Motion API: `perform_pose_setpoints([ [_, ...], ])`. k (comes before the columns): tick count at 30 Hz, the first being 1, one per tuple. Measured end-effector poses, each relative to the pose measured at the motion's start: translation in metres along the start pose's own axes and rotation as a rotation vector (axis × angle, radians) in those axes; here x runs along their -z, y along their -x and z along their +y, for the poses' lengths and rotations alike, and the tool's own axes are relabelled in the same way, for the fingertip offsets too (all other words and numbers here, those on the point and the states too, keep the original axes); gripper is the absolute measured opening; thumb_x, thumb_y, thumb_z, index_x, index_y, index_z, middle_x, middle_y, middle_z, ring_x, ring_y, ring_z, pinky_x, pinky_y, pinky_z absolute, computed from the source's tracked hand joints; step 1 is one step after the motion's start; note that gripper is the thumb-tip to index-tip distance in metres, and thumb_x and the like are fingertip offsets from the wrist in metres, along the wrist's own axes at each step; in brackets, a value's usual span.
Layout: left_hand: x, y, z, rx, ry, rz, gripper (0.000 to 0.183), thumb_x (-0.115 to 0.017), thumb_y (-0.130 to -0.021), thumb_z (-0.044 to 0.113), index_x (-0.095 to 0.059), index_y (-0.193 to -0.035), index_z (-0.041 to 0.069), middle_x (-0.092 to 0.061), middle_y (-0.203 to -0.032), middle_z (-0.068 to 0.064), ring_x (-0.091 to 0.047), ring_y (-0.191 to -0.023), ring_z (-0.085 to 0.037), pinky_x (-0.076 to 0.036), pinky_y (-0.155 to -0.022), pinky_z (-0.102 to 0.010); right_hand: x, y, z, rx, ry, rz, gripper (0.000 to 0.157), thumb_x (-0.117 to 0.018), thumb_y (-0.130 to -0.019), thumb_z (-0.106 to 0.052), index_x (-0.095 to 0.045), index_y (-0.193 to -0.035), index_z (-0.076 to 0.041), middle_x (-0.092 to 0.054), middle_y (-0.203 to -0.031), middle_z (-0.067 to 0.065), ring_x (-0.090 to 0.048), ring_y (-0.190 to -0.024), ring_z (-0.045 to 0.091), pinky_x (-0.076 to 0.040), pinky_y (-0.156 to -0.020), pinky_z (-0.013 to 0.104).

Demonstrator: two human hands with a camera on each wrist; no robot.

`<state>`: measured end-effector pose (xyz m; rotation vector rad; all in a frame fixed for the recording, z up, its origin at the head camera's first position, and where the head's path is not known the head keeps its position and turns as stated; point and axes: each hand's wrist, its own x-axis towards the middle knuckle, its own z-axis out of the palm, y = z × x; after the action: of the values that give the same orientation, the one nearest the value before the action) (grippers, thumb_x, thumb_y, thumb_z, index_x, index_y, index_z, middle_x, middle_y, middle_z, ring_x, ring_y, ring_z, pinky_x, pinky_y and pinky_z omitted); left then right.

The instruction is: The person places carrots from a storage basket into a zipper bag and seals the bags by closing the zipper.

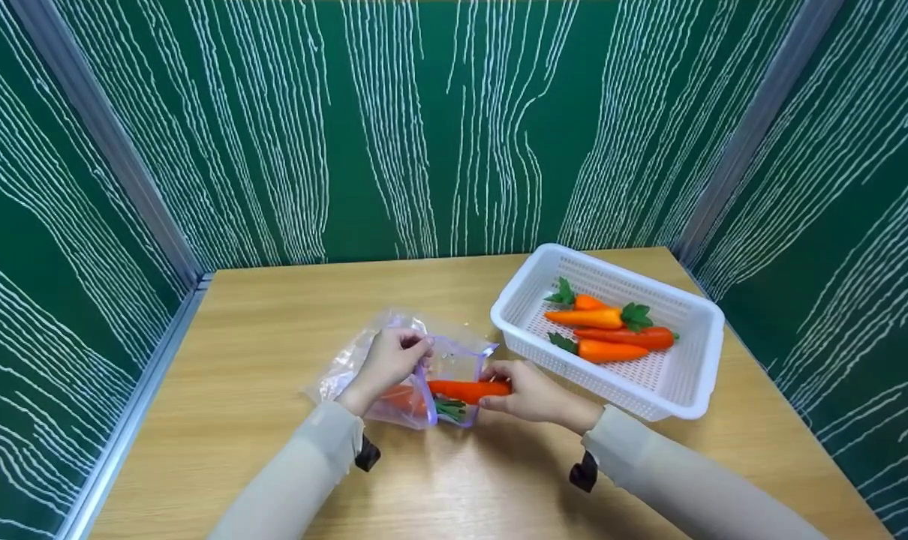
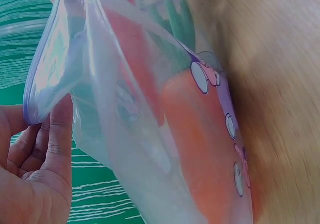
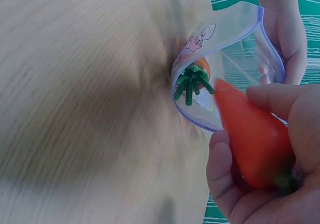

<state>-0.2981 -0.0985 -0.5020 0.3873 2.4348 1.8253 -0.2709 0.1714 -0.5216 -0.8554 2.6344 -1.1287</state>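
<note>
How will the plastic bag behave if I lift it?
The bag looks floppy, its thin clear film creased. It'll likely slump if released, since the left hand pinches its edge. The green-topped carrot inside may make it sag when lifted.

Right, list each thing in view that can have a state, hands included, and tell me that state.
Bag: mouth open
Left hand: pinching the bag's rim
Right hand: gripping the red vegetable
Red vegetable: tip at the bag's mouth
Orange carrot: inside the bag, leafy end toward its mouth
Basket: upright, holding four vegetables
</note>
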Motion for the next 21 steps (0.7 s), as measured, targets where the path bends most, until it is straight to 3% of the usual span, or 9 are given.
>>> perform_pose_setpoints([
  [6, -0.0004, 0.0001, 0.0017, 0.003, -0.001, 0.006, 0.022, -0.064, -0.108, 0.006, -0.076, -0.094, -0.005, -0.073, -0.089, -0.031, -0.066, -0.065, -0.01, -0.06, -0.062, -0.02, 0.0016, 0.0025, -0.004, -0.043, 0.0, -0.008, 0.029, -0.084, -0.092, -0.013, -0.073, -0.118, -0.002, -0.076, -0.108, 0.011, -0.064, -0.09, 0.017, -0.057, -0.088, 0.037],
  [12, -0.0013, -0.0008, -0.0002, 0.012, 0.0, 0.008, 0.022, -0.064, -0.108, 0.007, -0.076, -0.093, -0.004, -0.073, -0.088, -0.028, -0.066, -0.065, -0.012, -0.059, -0.062, -0.021, 0.0022, 0.0055, -0.0072, -0.062, -0.035, -0.042, 0.034, -0.084, -0.091, -0.011, -0.071, -0.121, -0.002, -0.077, -0.113, 0.013, -0.066, -0.093, 0.02, -0.059, -0.089, 0.039],
  [16, -0.0021, -0.0002, -0.001, 0.013, 0.008, 0.008, 0.022, -0.064, -0.108, 0.006, -0.076, -0.093, -0.005, -0.073, -0.089, -0.03, -0.067, -0.065, -0.012, -0.059, -0.062, -0.021, 0.0017, 0.0069, -0.0066, -0.11, -0.118, -0.072, 0.035, -0.085, -0.092, -0.012, -0.069, -0.121, -0.002, -0.075, -0.117, 0.015, -0.066, -0.083, 0.018, -0.061, -0.073, 0.032],
  [19, -0.0024, 0.0, -0.0004, 0.009, 0.012, 0.007, 0.022, -0.063, -0.107, 0.005, -0.076, -0.093, -0.005, -0.073, -0.09, -0.033, -0.067, -0.064, -0.012, -0.059, -0.06, -0.02, 0.0014, 0.0076, -0.0059, -0.133, -0.173, -0.082, 0.035, -0.085, -0.092, -0.012, -0.068, -0.12, -0.002, -0.074, -0.117, 0.017, -0.064, -0.073, 0.016, -0.057, -0.058, 0.024],
  [21, -0.0027, -0.0002, -0.0001, 0.004, 0.01, 0.005, 0.022, -0.063, -0.108, 0.005, -0.076, -0.094, -0.006, -0.073, -0.091, -0.034, -0.067, -0.064, -0.011, -0.059, -0.06, -0.02, 0.0008, 0.0078, -0.0055, -0.118, -0.171, -0.081, 0.033, -0.086, -0.091, -0.013, -0.069, -0.118, -0.002, -0.074, -0.114, 0.016, -0.063, -0.073, 0.015, -0.056, -0.055, 0.023],
])
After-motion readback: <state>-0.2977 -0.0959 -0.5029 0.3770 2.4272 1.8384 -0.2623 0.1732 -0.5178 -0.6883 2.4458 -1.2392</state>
